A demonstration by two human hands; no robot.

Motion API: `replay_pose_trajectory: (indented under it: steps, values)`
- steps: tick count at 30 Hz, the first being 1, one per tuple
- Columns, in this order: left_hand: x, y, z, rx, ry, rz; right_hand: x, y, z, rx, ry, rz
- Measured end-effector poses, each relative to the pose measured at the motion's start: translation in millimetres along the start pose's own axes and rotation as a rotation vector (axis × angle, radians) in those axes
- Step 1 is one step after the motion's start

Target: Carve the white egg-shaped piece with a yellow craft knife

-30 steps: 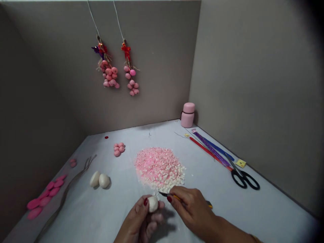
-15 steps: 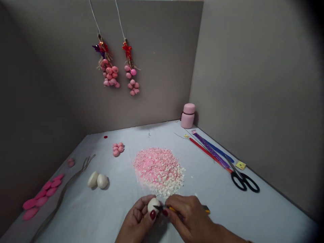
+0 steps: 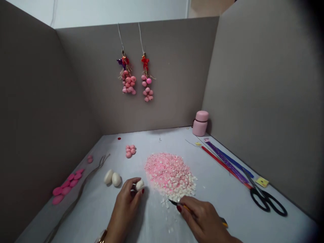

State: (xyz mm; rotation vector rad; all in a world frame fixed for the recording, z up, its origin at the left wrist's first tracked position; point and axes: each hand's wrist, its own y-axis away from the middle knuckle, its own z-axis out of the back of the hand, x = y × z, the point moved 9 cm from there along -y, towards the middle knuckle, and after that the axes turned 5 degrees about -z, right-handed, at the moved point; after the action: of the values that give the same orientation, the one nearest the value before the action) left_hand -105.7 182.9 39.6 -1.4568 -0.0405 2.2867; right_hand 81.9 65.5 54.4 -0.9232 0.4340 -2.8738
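My left hand [image 3: 128, 199] pinches a small white rounded piece [image 3: 140, 185] between thumb and fingertips, left of the shavings. In my right hand [image 3: 199, 216] is a craft knife [image 3: 186, 206] with a yellow and black handle. Its dark blade points left, apart from the white piece and just above some white chips [image 3: 165, 203] on the table. Beyond both hands spreads a heap of pink and white shavings [image 3: 169, 172], whiter at its near right side. Two white egg-shaped pieces [image 3: 112, 178] lie left of my left hand.
Bright pink oval pieces [image 3: 66, 189] and twisted twine [image 3: 81, 189] lie left. A pink bead cluster [image 3: 130, 151] sits farther back. Black-handled scissors [image 3: 268, 201] and ribbons [image 3: 225, 158] lie right, near a pink flask [image 3: 200, 123]. Beaded hangings [image 3: 128, 81] hang on the partition.
My hands have separated. The left carries the white piece left, away from the knife; the right keeps the knife near the heap, where loose white chips now show. The view has shifted upward.
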Motion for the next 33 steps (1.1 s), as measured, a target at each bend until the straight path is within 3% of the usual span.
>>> replay_pose_trajectory:
  steps: [12, 28, 33]
  values:
    - [14.3, 3.2, 6.8, 0.0, -0.076, -0.031, 1.6, -0.2, 1.3, -0.006, 0.014, 0.0]
    - [-15.5, 4.0, 3.7, 0.064, -0.139, -0.038, -2.9, -0.2, -5.0, 0.04, -0.004, -0.037]
    - [-32.3, 12.6, -14.2, 0.221, -0.212, -0.104, -0.2, -1.8, -2.2, 0.028, -0.016, -0.045]
